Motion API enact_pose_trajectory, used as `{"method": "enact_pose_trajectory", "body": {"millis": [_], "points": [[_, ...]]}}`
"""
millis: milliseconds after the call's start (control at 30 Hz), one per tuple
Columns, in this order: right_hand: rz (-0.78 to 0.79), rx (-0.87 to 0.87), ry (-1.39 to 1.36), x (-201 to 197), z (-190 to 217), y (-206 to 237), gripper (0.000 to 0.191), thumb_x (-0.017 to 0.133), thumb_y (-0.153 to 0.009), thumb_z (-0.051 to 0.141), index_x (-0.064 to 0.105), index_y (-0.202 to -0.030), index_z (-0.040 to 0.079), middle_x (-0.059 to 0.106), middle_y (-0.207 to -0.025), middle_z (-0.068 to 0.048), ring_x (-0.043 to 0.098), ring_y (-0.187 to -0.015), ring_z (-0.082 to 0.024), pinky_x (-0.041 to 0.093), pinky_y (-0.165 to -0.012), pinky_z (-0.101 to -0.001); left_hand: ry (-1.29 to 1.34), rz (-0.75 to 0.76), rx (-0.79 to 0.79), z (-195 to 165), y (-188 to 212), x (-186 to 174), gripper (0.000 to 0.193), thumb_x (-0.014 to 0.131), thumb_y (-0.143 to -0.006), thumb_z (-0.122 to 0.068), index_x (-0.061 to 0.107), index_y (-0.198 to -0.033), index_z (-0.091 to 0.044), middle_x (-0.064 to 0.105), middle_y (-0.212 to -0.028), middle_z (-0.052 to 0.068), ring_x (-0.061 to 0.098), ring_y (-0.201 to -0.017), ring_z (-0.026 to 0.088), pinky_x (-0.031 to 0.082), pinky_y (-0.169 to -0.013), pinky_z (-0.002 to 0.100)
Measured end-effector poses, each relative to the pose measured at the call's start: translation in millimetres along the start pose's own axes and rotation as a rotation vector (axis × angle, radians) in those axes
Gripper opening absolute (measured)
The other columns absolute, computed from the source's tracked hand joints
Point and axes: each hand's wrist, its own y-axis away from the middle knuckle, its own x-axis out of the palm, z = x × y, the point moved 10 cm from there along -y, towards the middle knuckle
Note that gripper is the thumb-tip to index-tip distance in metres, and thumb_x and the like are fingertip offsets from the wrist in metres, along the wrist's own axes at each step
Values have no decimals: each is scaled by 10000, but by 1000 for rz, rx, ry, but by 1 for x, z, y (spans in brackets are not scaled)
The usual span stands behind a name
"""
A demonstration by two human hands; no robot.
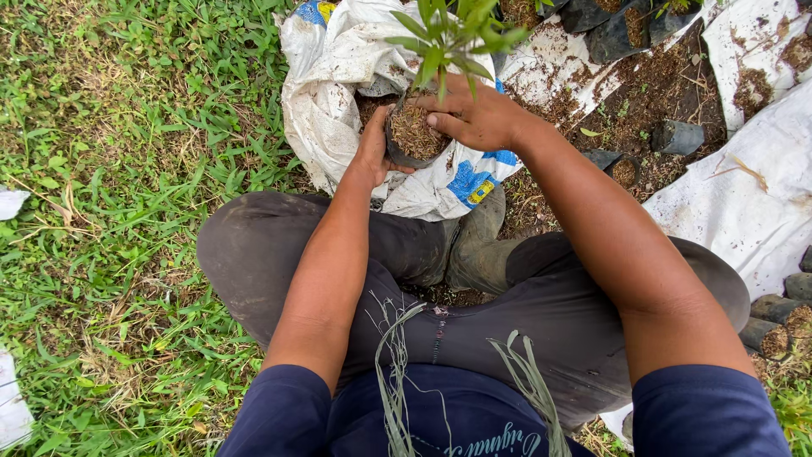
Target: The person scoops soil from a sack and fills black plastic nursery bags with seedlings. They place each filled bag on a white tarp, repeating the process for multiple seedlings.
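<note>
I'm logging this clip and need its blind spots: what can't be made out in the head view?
- Left hand: fingers hidden behind the small black bag of soil it cups.
- Seedling: top leaves cut off by the upper edge.
- White sack: its contents are hidden by its folds and the bag.
- Right hand: fingertips partly hidden among the seedling's stem and soil.
- Black bags at right: cut off by the edge.
</note>
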Motion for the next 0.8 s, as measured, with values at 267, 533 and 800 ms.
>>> {"method": "enact_pose_trajectory", "body": {"millis": [267,533,800], "points": [[-251,353,-337,-23,-19,22,587,634,-993,558,596,-1170,0,653,-1115,-177,689,-1036,-328,572,-892,-452,-2,-16,17,-7,3,2,771,412,-858,-695,566,-1407,-176,714,-1280,105,737,-1067,267,648,-626,464],[23,533,-812,33,-38,24,457,580,-991,478,673,-1039,33,719,-978,-106,746,-879,-194,614,-762,-376,5,-11,48,-12,12,4,742,443,-856,-673,562,-1380,-162,719,-1253,125,754,-1028,267,635,-619,467],[1,444,-804,-16,-47,46,386,525,-1065,350,682,-1017,0,747,-958,-164,768,-876,-230,640,-834,-364,-21,18,156,-28,25,22,708,363,-912,-651,508,-1406,-164,651,-1259,65,670,-1147,301,592,-818,538]]}}
